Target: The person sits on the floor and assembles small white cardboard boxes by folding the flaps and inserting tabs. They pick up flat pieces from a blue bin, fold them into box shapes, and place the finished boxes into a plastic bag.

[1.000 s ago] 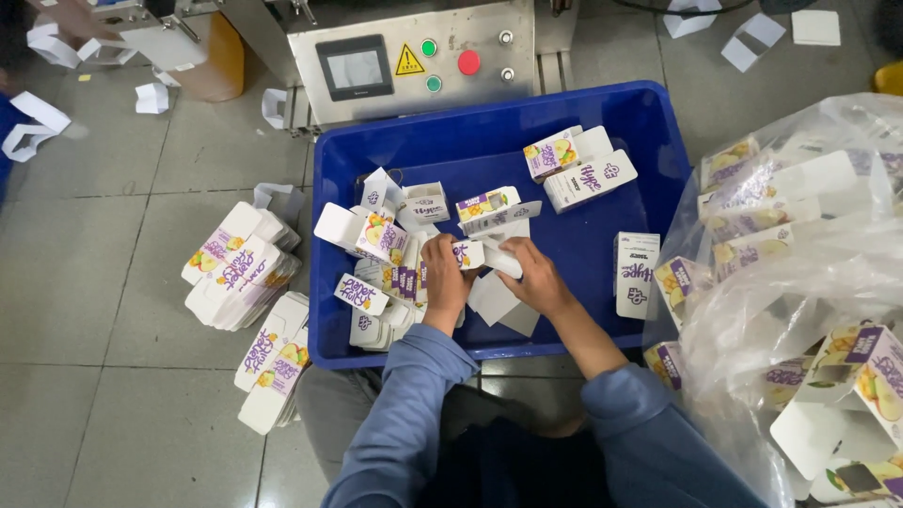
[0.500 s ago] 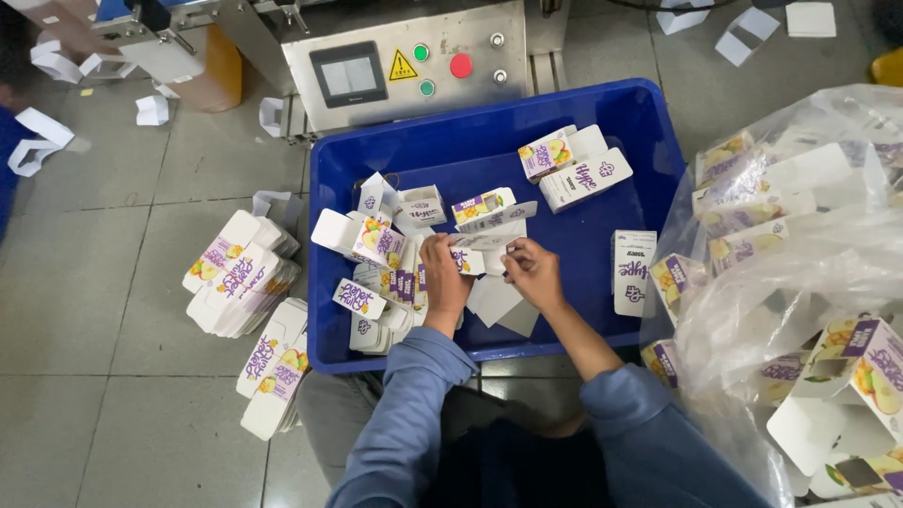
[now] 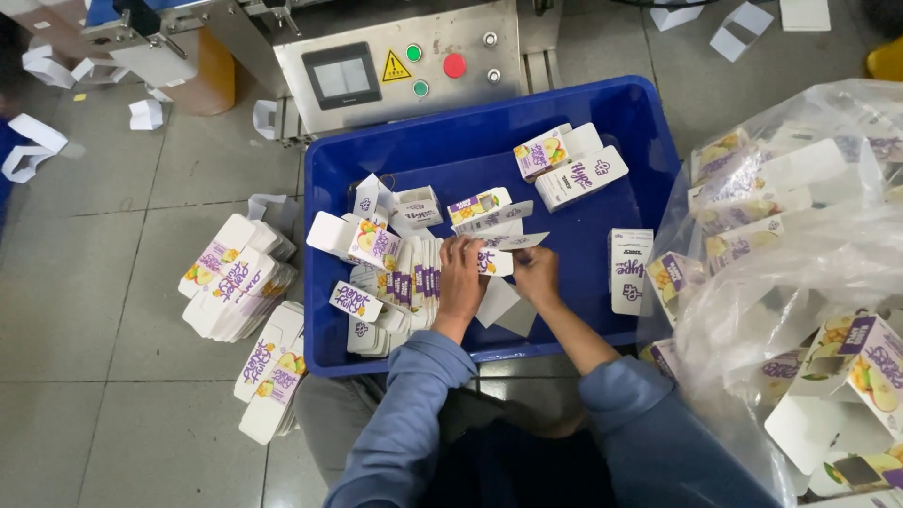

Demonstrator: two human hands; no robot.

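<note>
A blue plastic bin point(image 3: 602, 113) holds white and purple flat cartons with fruit pictures. My left hand point(image 3: 460, 278) and my right hand point(image 3: 534, 273) meet over the bin's middle, both gripping one small flat carton point(image 3: 493, 259) between them. A packed row of flattened cartons point(image 3: 406, 282) stands just left of my left hand. Loose cartons point(image 3: 570, 166) lie near the bin's back right, and one white carton point(image 3: 628, 269) lies to the right of my right hand.
A grey machine control panel point(image 3: 404, 66) with a screen and coloured buttons stands behind the bin. Stacks of flattened cartons point(image 3: 235, 287) lie on the tiled floor at left. A clear plastic bag point(image 3: 790, 263) full of cartons bulges at right.
Both hands stayed over the bin's middle, working the same small carton. The view shifted slightly; nothing else moved.
</note>
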